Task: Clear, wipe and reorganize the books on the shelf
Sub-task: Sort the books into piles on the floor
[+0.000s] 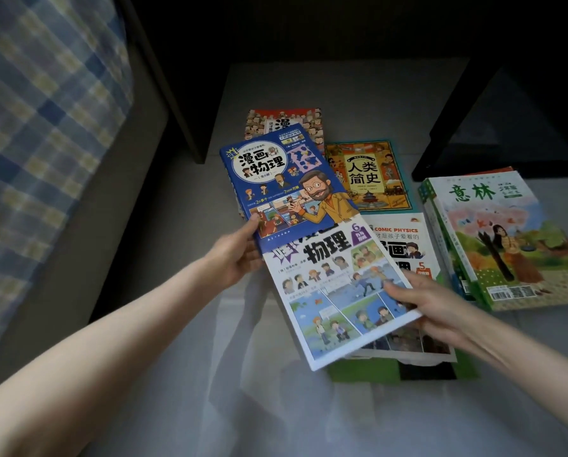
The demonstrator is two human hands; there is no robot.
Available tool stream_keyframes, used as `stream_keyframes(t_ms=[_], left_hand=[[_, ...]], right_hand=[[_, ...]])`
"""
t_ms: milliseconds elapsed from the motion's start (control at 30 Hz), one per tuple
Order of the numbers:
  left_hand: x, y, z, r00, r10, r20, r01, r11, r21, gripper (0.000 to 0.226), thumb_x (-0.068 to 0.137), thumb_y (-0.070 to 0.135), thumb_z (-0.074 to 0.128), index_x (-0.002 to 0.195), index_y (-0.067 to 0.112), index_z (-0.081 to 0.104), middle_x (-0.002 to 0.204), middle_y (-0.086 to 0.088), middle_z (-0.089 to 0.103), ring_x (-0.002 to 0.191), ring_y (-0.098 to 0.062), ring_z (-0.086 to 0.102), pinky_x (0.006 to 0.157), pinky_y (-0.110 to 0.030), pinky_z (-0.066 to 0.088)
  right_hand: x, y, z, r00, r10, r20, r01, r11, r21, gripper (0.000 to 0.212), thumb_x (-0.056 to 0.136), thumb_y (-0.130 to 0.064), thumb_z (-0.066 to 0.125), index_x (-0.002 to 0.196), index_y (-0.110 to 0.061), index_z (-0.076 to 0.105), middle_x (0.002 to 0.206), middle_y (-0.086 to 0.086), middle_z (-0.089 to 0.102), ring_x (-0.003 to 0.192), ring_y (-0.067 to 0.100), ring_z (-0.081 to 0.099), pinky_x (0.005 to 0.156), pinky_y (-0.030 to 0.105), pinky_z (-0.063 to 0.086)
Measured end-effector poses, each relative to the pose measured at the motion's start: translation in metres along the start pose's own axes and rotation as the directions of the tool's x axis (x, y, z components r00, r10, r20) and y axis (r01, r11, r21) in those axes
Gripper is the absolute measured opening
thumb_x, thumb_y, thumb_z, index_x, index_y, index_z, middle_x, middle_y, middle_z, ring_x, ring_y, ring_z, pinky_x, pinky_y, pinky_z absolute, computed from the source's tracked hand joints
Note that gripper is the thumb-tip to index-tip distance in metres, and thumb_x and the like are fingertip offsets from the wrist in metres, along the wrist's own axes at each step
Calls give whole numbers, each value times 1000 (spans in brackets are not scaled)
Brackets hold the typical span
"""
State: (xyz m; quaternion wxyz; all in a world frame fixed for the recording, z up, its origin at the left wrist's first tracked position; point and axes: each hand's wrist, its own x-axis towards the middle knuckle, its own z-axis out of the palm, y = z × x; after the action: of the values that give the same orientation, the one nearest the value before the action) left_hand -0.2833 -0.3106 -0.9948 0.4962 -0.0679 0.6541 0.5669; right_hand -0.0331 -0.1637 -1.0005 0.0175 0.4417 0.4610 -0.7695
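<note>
Your blue physics book hides volume 6 at its title (upper line only); volume 5 lies mostly covered.

1. Blue comic-cover box, centre.
2. White comic book with colour panels.
3. Yellow-and-teal history book.
4. Green-edged magazine, right.
5. Blue-and-yellow checked cloth, upper left.

A blue, yellow and white checked bedsheet covers the bed at the left, above a plain grey side panel. A green box sits on the pale grey floor.
</note>
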Motion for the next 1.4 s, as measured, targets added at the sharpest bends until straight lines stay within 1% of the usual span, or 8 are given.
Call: stream_keyframes(t_ms=[467,600,733,833,900,1033,1267,1400], left_hand=[[11,2,6,990,104,-93,-94,990,106,34,100,36,44,89,7,56,71,-6,71,75,-22,66,81,-41,53],[13,2,5,994,90,-63,-82,990,116,35,100,37,43,92,7,57,67,-6,71,74,-23,67,71,-38,56],[12,2,2,998,56,-39,-50,991,120,32,98,38,47,95,7,57,72,-7,71,63,-17,69,54,-30,59],[11,-4,0,999,45,5,-45,989,144,30,91,22,63,111,2,53,91,-12,70,61,-14,69,47,-25,55],[12,-12,-2,998,48,46,-53,992,113,50,81,4,70,124,-2,47,114,-17,66,83,-22,69,52,-26,57],[11,-22,-1,995,101,19,-102,991,84,64,73,-6,73,130,-1,45,122,-18,62,90,-24,67,59,-24,59],[5,-26,10,990,133,-55,-130,991,40,51,81,-5,67,128,-2,47,118,-15,60,89,-20,63,58,-21,58],[2,-28,9,980,179,-85,-169,980,106,51,83,3,69,129,-2,47,121,-17,58,98,-25,63,60,-20,58]], right_hand=[[25,-34,28,996,88,-33,-83,985,149,10,90,6,51,99,4,57,80,16,62,69,20,62,54,28,58],[39,-50,47,999,52,18,-55,957,284,14,93,10,44,101,6,54,95,26,66,85,32,68,75,40,60],[26,-46,27,991,-73,-109,31,938,-346,17,95,-4,53,111,-5,57,97,14,70,83,22,70,76,34,59],[4,-1,-23,891,-255,-376,-223,476,-851,29,92,-41,58,102,-15,63,84,1,69,69,15,65,67,33,57],[-8,39,-49,847,-268,-460,-368,331,-869,48,84,-64,56,114,-27,58,98,-8,68,79,13,65,65,32,56],[-16,73,-55,800,-222,-557,-405,484,-775,70,69,-69,67,117,-21,49,110,-2,64,92,20,64,64,29,50],[-17,61,-37,716,-106,-690,-503,608,-615,45,70,-49,80,91,-14,60,94,3,67,80,23,64,57,25,42],[-18,60,-35,775,-73,-628,-219,900,-376,27,77,-10,78,97,-6,60,96,8,68,73,21,66,56,32,57]])
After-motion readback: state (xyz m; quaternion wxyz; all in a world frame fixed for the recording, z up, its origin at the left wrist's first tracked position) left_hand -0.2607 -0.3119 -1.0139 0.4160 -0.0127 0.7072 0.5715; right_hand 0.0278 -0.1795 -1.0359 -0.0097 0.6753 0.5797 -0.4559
